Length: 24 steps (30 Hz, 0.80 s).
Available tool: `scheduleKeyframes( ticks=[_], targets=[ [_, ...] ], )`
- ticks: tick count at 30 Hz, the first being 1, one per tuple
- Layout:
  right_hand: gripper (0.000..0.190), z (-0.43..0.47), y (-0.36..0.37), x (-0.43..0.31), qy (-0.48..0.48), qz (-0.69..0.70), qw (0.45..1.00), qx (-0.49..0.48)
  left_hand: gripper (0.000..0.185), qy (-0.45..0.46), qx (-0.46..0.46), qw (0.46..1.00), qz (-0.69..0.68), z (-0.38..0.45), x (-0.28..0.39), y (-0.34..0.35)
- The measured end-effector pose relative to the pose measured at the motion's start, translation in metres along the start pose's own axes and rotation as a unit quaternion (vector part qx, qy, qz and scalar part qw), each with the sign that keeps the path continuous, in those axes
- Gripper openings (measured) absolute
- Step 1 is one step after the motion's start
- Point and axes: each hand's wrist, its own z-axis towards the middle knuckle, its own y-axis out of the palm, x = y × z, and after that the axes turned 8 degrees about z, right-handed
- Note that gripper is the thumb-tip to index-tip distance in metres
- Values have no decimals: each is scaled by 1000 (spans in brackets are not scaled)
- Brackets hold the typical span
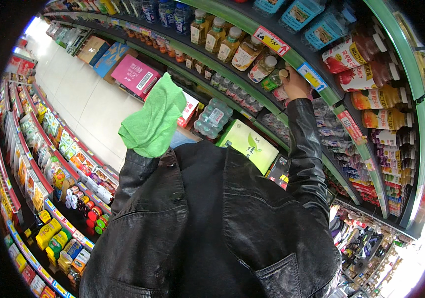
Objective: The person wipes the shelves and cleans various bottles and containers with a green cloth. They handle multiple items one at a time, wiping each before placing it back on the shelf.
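Observation:
A green cleaning cloth [154,115] is draped over my left hand at the end of the black leather sleeve. It hides the fingers, and the cloth is held up in front of my body. My right hand [297,85] reaches into a middle shelf under a green price rail. Its fingers are at the capped neck of a green-labelled drink bottle [271,81], which tilts at the front of the row. Beside it stand a white-labelled bottle [263,69] and a larger bottle of amber drink [247,54]. A pink-labelled bottle [280,93] is partly behind my wrist.
Juice bottles [365,76] fill the shelf to the right. Below the shelves are a pink carton [135,77], a shrink-wrapped bottle pack [213,118] and a green carton [249,145]. Across the tiled aisle [74,87] stand shelves of packaged food [65,139].

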Motion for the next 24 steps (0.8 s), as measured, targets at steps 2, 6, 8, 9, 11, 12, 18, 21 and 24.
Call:
scheduleKeyframes(
  ticks=[2, 6, 8, 9, 11, 12, 18, 21, 24],
  targets=[
    [61, 6, 30, 29, -18, 5, 998, 61, 59, -9, -6, 1000, 0, 5, -1, 2],
    [46, -1, 35, 8, -6, -10, 997, 80, 59, 0, 0, 1000, 6, -2, 0, -2],
    [33, -15, 29, -6, -35, 2, 996, 78, 60, 4, 6, 1000, 11, -7, 1, -5],
    [34, -28, 22, -17, -32, 10, 996, 78, 60, 6, 9, 1000, 12, -9, 2, -7],
    [36, -58, -1, -40, -21, 21, 996, 81, 60, 4, 12, 1000, 16, -10, 4, -11],
    [31, -74, -15, -48, -61, 38, 990, 122, 60, 4, 11, 1000, 21, -10, 3, -13],
    [26, -163, -138, -126, -91, 276, 957, 22, 60, 14, -74, 977, 201, 31, -12, 2],
    [30, -188, -177, -172, -60, 360, 928, -70, 56, 110, -166, 867, 457, 67, -48, 74],
    [29, -198, -185, -206, -82, 377, 922, -38, 52, -68, -189, 895, 398, 81, -82, 142]
  ],
)
